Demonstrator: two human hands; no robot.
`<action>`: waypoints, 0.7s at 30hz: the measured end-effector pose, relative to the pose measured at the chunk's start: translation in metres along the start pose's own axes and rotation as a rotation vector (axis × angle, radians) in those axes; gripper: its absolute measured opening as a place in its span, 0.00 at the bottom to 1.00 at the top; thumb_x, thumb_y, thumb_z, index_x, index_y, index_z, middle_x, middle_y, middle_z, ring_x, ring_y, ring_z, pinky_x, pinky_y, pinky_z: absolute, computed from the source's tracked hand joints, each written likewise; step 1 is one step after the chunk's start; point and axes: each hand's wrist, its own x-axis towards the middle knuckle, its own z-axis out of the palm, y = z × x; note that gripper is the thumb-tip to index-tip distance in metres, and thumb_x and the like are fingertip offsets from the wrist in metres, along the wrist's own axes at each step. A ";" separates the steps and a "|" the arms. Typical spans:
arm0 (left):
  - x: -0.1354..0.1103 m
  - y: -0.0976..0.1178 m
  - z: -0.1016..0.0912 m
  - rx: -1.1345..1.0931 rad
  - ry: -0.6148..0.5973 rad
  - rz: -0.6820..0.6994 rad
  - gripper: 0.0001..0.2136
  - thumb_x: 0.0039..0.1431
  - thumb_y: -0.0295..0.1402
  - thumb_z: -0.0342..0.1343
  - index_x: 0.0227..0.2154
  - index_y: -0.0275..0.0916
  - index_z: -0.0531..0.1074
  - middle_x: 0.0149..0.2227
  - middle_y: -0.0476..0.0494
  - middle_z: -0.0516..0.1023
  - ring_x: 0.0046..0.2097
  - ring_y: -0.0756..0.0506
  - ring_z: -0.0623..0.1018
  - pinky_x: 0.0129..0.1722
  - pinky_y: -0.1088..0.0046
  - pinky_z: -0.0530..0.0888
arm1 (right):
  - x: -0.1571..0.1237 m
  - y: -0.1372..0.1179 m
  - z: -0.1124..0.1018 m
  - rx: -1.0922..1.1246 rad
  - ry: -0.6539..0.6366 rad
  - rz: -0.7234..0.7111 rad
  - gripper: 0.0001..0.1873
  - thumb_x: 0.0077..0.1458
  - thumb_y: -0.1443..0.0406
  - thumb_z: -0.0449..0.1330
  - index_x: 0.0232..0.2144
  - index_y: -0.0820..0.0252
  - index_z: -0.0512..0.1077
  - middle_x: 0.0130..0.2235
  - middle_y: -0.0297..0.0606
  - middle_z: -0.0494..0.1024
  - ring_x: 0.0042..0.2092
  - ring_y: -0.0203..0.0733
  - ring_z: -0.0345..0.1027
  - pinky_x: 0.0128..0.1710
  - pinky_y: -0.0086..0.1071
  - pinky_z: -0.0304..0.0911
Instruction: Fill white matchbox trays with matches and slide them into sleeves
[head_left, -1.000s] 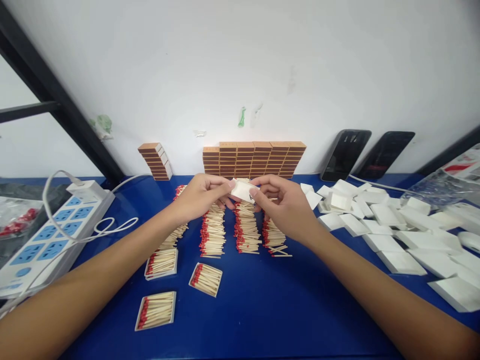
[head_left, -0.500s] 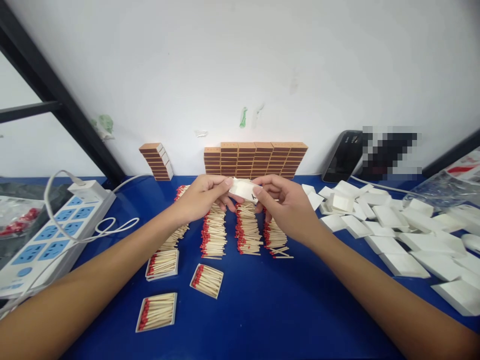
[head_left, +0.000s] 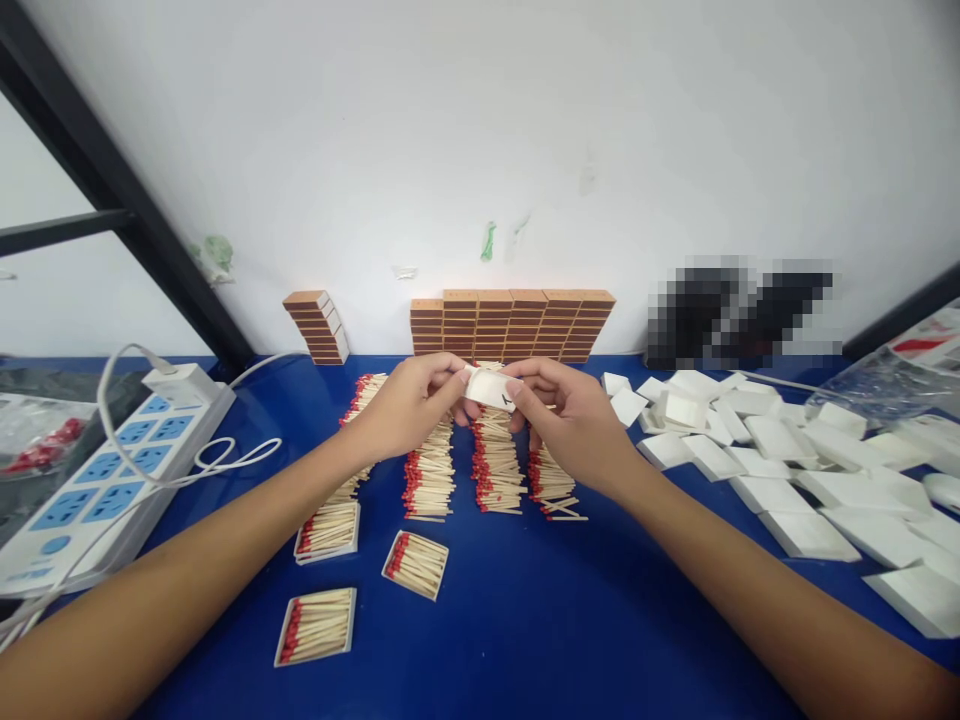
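Between my two hands I hold a small white matchbox tray (head_left: 491, 388), tilted, with a dark mark near its right end. My left hand (head_left: 420, 400) pinches its left end between thumb and fingers. Gripping the right end is my right hand (head_left: 566, 410), fingers closed. Beneath the hands lie rows of red-tipped matches (head_left: 499, 465) on the blue table. Nearer to me are white trays filled with matches: one tray (head_left: 315, 625) at the front left, another tray (head_left: 416, 565) to its right, and filled trays (head_left: 328, 530) at the end of the leftmost row.
Stacked matchboxes (head_left: 510, 325) stand against the wall, with a smaller stack (head_left: 316, 328) to the left. A heap of white trays (head_left: 795, 470) covers the right side. A power strip (head_left: 112, 470) with a white cable lies at left. Dark blurred objects (head_left: 697, 315) lean at the back right.
The white tray has turned slightly in my hands, so its pale inner face shows more. Both hands stay in nearly the same place, and the view has shifted a little.
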 end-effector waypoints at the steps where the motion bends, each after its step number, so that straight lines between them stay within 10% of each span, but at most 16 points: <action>1: 0.000 0.000 0.000 -0.001 0.000 0.002 0.16 0.74 0.44 0.52 0.40 0.35 0.75 0.32 0.42 0.83 0.32 0.49 0.82 0.34 0.74 0.76 | 0.000 0.000 0.000 0.007 -0.004 0.002 0.22 0.64 0.47 0.63 0.46 0.59 0.74 0.27 0.34 0.75 0.28 0.40 0.72 0.19 0.29 0.66; 21: 0.000 -0.004 -0.006 -0.417 -0.133 -0.175 0.19 0.63 0.49 0.67 0.38 0.36 0.75 0.33 0.43 0.83 0.34 0.48 0.83 0.33 0.74 0.78 | 0.001 0.002 0.000 0.063 0.008 -0.026 0.19 0.65 0.51 0.63 0.45 0.59 0.75 0.29 0.36 0.77 0.28 0.39 0.74 0.19 0.28 0.69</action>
